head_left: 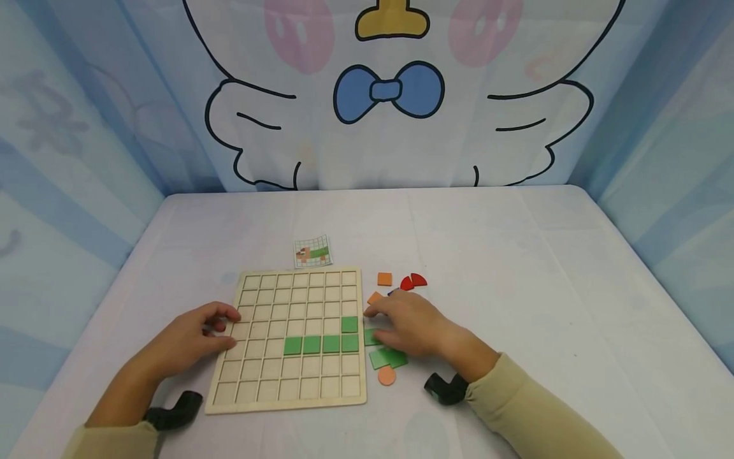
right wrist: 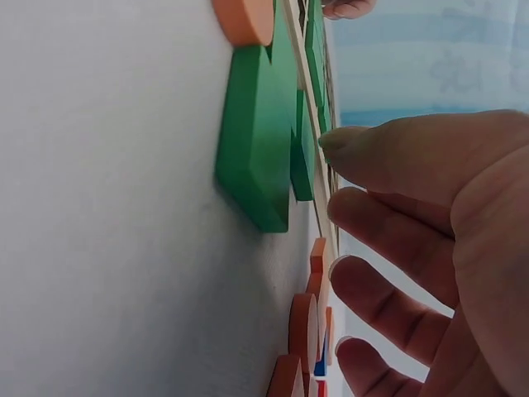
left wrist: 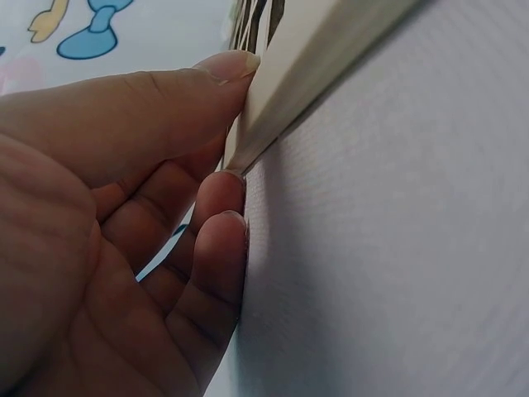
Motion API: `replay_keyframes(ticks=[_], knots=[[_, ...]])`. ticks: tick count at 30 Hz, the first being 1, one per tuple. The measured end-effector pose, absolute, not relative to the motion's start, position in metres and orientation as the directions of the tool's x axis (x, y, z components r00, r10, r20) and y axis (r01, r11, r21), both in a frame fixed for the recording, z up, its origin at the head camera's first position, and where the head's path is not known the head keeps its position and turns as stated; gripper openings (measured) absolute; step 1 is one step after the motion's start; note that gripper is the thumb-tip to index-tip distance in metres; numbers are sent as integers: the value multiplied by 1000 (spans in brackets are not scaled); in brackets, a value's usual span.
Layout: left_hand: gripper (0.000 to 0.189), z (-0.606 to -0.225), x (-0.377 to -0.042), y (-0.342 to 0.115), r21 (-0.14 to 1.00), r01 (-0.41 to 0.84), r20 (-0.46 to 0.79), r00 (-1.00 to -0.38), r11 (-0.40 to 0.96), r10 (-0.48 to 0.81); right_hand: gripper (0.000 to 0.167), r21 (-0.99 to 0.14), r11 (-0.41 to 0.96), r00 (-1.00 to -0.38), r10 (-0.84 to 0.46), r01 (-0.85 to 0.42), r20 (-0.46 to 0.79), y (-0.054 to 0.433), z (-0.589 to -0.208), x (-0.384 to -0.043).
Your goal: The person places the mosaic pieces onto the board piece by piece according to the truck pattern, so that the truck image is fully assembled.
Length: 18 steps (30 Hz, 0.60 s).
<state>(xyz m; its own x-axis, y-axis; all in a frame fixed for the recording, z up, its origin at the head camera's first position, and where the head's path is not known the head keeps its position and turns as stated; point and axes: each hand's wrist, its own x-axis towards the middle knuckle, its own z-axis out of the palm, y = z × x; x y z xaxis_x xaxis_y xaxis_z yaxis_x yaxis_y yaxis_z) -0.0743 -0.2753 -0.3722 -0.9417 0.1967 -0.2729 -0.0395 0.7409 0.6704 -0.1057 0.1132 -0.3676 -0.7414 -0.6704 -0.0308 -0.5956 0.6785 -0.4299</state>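
Wearing tan sleeves (head_left: 536, 408) and two black wrist devices (head_left: 446, 389), one to each side of the wooden board (head_left: 287, 404). Touching the board's left edge with the left hand (head_left: 189, 338), with thumb and forefinger set apart along the rim. Holding the right hand (head_left: 415, 322) just beside the right edge, above loose pieces, spreading thumb and fingers with gaps between. Leaving broad room on the white table (head_left: 550, 306) right of that hand, a narrower margin left of the board, and a deep stretch toward the far table edge. Counting from near to far: one orange disc (head_left: 387, 375), three visible loose green pieces (head_left: 378, 359) just off the right edge, then five green squares (head_left: 312, 345) lying in the board, four in one row and one above the rightmost. Counting farther: two orange squares (head_left: 385, 279), one partly covered, one blue piece (right wrist: 321, 364) near the fingers, two red wedges (head_left: 419, 280) and one patterned card (head_left: 313, 252) just past the board's far edge. Seeing further orange pieces by the right wrist, without being able to total them. Hanging behind everything: one printed curtain (head_left: 321, 146).
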Motion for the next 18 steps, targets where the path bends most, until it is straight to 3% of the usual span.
replay_keyframes(ticks=[18], knots=[[43, -373, -75, -276, 665, -38, -274, -942, 746, 196, 30, -440, 689, -753, -657, -575, -45, 118, -370, -105]])
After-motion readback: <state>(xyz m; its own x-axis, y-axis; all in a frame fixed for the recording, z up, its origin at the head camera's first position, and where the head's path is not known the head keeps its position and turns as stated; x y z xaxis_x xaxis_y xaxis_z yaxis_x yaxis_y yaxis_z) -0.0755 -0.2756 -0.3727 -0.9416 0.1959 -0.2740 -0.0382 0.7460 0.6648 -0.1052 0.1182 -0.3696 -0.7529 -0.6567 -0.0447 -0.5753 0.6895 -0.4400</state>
